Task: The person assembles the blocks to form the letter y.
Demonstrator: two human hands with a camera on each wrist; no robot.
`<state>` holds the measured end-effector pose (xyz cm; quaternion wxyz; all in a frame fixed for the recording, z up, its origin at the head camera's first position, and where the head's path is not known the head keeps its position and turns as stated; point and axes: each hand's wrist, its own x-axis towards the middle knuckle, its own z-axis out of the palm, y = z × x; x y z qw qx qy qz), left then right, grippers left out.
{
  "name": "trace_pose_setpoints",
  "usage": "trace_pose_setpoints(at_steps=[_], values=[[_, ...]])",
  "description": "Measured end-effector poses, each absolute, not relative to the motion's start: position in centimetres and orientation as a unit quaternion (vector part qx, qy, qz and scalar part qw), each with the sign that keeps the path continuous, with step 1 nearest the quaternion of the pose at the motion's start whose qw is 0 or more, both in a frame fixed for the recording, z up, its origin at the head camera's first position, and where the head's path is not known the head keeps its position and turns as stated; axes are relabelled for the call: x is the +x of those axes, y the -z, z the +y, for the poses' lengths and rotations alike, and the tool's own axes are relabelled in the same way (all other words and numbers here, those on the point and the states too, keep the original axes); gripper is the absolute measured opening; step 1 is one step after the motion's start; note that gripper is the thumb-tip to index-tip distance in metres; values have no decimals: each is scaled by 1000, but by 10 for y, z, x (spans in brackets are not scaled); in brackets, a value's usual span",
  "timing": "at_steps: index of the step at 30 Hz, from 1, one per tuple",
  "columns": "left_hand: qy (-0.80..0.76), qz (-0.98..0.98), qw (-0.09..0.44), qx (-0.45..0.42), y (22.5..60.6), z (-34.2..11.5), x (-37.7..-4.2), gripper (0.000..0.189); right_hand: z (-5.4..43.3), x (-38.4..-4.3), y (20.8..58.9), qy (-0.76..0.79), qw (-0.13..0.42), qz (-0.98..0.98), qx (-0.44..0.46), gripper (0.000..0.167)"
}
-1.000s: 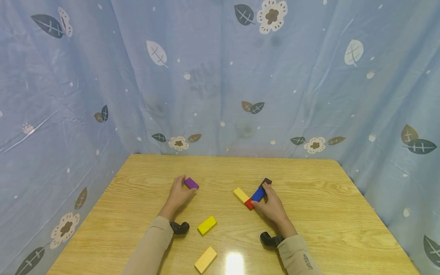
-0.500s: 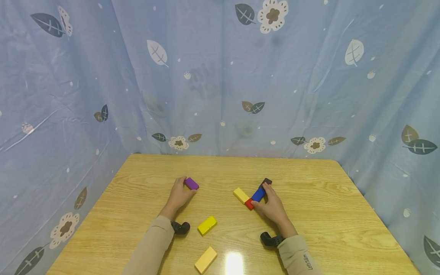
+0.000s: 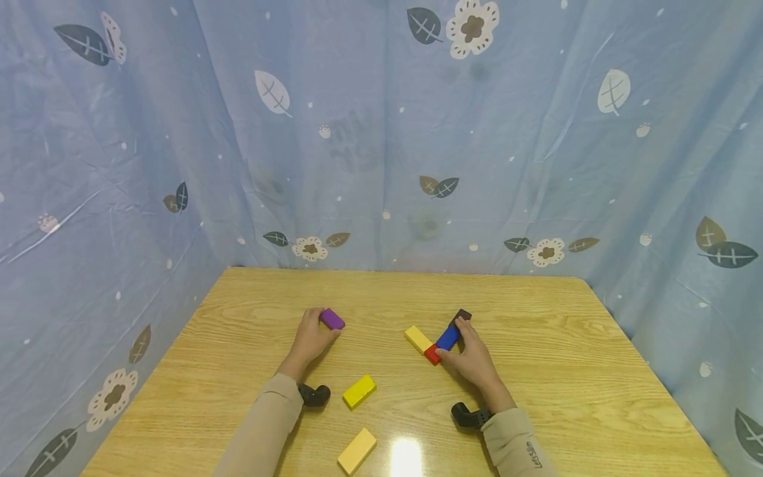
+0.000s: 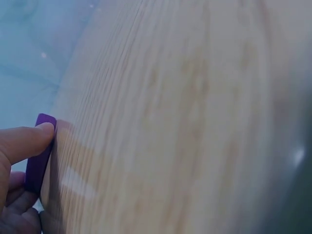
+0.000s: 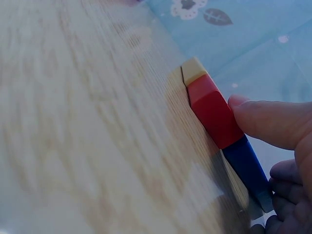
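Note:
My left hand (image 3: 309, 339) pinches a small purple block (image 3: 332, 318) at the table's left, thumb on one end and fingers on the other. The left wrist view shows the thumb pressed on the purple block (image 4: 41, 156) and fingers behind it. My right hand (image 3: 473, 358) grips a joined row of blocks: its thumb is on the red block (image 3: 432, 354), its fingers reach along the blue block (image 3: 448, 338) to the black block (image 3: 461, 315). A pale yellow block (image 3: 418, 338) meets the red one at an angle, forming a V.
A bright yellow block (image 3: 359, 391) lies between the forearms. Closer to me is a tan block (image 3: 357, 452). The wooden table (image 3: 596, 371) ends at a blue patterned curtain (image 3: 381, 146) behind and at both sides.

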<state>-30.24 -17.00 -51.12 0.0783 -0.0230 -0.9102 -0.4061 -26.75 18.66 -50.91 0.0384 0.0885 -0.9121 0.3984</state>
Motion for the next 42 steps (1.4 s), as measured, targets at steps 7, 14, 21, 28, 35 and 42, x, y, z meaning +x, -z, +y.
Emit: trace_pose_setpoints(at_steps=[7, 14, 21, 28, 35, 42], values=[[420, -905, 71, -12, 510, -170, -301, 66, 186, -268, 509, -395, 37, -914, 88, 89], [428, -901, 61, -12, 506, -171, -298, 66, 186, -266, 509, -398, 38, -912, 89, 89], [440, -896, 50, -18, 504, -171, -296, 65, 186, -265, 510, -398, 41, -912, 91, 89], [441, -895, 55, -29, 504, -168, -299, 66, 187, -267, 509, -396, 37, -913, 89, 89], [460, -885, 42, -56, 490, -150, -303, 66, 187, -267, 509, -399, 33, -912, 84, 90], [451, -889, 33, -67, 481, -130, -310, 67, 187, -268, 511, -400, 30, -912, 82, 91]])
